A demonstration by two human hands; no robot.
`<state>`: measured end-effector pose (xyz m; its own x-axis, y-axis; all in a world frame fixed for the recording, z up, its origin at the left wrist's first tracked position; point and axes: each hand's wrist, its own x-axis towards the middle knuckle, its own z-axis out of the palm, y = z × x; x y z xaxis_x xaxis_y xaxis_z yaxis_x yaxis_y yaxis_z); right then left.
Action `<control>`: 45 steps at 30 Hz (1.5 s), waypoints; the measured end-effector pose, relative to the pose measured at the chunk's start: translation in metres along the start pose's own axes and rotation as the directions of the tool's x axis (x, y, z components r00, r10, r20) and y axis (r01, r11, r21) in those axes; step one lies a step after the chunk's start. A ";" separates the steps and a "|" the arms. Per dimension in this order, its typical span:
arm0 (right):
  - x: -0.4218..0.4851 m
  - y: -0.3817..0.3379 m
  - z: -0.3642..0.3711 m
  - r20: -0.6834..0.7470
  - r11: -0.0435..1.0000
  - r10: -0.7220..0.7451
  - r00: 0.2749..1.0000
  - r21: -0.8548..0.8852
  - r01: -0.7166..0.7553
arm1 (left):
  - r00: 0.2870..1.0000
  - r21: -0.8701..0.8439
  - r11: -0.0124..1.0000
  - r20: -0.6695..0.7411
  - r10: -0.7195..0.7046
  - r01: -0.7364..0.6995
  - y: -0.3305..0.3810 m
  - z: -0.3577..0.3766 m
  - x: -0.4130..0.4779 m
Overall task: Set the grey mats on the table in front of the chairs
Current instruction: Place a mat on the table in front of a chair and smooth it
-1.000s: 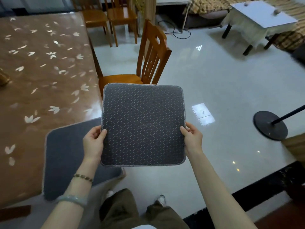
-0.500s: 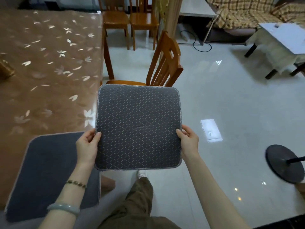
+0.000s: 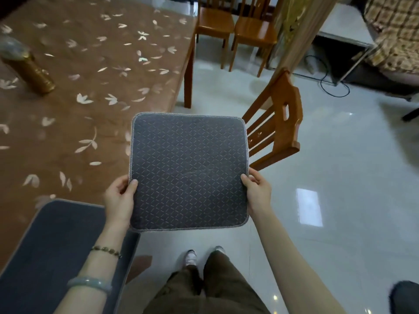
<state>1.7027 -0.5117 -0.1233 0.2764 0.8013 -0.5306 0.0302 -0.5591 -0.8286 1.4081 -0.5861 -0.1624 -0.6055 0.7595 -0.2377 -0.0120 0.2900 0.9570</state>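
Note:
I hold a square grey mat (image 3: 188, 171) with a diamond pattern flat in the air, beside the table's right edge. My left hand (image 3: 120, 200) grips its left edge and my right hand (image 3: 257, 193) grips its right edge. A second grey mat (image 3: 56, 250) lies on the brown leaf-patterned table (image 3: 79, 98) at its near corner, partly under my left forearm. A wooden chair (image 3: 278, 123) stands just beyond the held mat, its seat hidden by the mat.
A gold bottle-shaped object (image 3: 29, 71) stands on the table at the left. Two more wooden chairs (image 3: 235, 26) stand at the table's far end. A black cable (image 3: 326, 78) lies on the glossy floor. My legs and shoes (image 3: 204, 259) are below the mat.
The view has shifted forward along the table's side. The held mat stays in both hands and now sits closer to the chair; the mat on the table has slid toward the lower left of view.

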 end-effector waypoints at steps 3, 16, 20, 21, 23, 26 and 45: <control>0.030 -0.022 0.019 0.065 0.999 0.012 0.998 -0.040 -0.010 | 0.998 -0.003 1.000 -0.060 -0.020 0.020 0.006 0.007 0.018; 0.184 -0.155 0.118 0.409 0.982 -0.101 0.907 -0.108 0.158 | 0.902 -0.082 0.992 -0.414 -0.124 0.099 0.077 0.078 0.113; 0.214 -0.181 0.151 0.484 0.968 -0.106 0.869 -0.151 0.202 | 0.866 -0.124 0.986 -0.473 -0.159 0.113 0.090 0.084 0.133; 0.219 -0.184 0.159 0.498 0.966 -0.106 0.861 -0.155 0.209 | 0.857 -0.133 0.984 -0.487 -0.166 0.115 0.090 0.083 0.138; 0.228 -0.188 0.177 0.524 0.958 -0.104 0.846 -0.174 0.226 | 0.838 -0.151 0.981 -0.514 -0.182 0.121 0.089 0.080 0.148; 0.237 -0.193 0.205 0.536 0.953 -0.096 0.839 -0.195 0.233 | 0.825 -0.158 0.981 -0.537 -0.178 0.109 0.085 0.072 0.164; 0.269 -0.224 0.352 0.545 0.883 -0.162 0.822 -0.291 0.367 | 0.790 -0.377 0.919 -0.526 -0.315 0.116 0.063 0.032 0.265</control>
<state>1.4324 -0.0958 -0.1436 -0.3015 0.8657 -0.3997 0.4081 -0.2618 -0.8746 1.2721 -0.3477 -0.1703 -0.8930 0.2025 -0.4020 -0.3810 0.1355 0.9146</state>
